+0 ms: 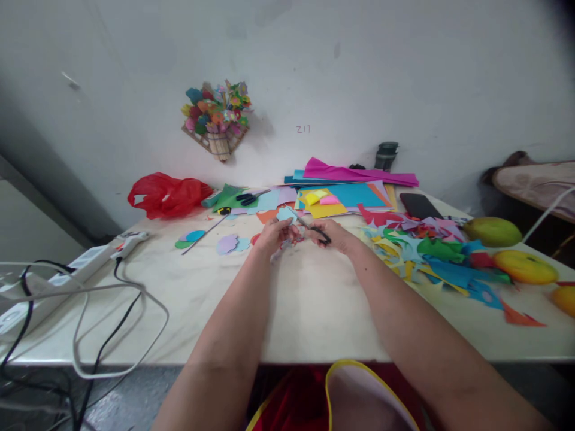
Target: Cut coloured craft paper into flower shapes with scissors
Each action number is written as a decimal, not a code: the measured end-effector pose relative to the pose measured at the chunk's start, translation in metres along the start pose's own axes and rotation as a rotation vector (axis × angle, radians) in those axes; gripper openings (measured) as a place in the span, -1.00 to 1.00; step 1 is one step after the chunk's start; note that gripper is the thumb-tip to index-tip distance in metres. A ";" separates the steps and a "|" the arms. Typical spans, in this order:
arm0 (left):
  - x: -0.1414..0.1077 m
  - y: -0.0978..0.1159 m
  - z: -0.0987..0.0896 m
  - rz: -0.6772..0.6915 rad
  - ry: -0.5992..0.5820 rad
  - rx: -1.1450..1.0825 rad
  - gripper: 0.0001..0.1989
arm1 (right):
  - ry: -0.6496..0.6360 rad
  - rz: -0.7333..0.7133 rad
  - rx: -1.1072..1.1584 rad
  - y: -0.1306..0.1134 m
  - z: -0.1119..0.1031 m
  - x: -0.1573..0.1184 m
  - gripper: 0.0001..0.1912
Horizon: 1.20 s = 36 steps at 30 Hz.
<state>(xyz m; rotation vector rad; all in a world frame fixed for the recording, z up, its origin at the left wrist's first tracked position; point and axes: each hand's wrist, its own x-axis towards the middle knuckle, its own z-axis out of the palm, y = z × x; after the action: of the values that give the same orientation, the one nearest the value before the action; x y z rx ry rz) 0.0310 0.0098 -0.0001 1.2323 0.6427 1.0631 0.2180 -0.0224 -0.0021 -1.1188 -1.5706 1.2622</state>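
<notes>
Above the middle of the table, my left hand (275, 234) pinches a light blue paper piece (286, 214) with a curvy edge. My right hand (335, 233) is closed around the black handles of a pair of scissors (320, 232), whose blades point up and left toward that paper. Left of my hands lie lilac scalloped paper shapes (227, 243) and a light blue one (242, 244). Farther left, a blue and a green paper disc (183, 244) rest by a thin stick (204, 233). Small reddish bits under my left fingers are partly hidden.
Colourful paper scraps (422, 251), mangoes (525, 266) and a phone (420, 206) lie to the right. Paper sheets (354, 196) and second scissors (246, 197) are at the back, beside a red plastic bag (168, 196). Power strips (76, 272) with cables occupy the left edge.
</notes>
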 end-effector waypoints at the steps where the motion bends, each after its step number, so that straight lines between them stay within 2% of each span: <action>1: 0.000 0.000 0.000 -0.001 0.000 -0.004 -0.76 | -0.001 0.002 0.003 0.000 0.000 0.000 -0.72; 36: 0.002 -0.004 -0.003 0.002 -0.002 -0.028 -0.79 | 0.005 -0.004 0.050 -0.003 0.003 -0.003 -0.73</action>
<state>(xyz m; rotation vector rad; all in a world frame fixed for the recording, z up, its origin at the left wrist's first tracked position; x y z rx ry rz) 0.0303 0.0132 -0.0041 1.2094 0.6230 1.0691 0.2157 -0.0263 0.0006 -1.0857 -1.5291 1.2878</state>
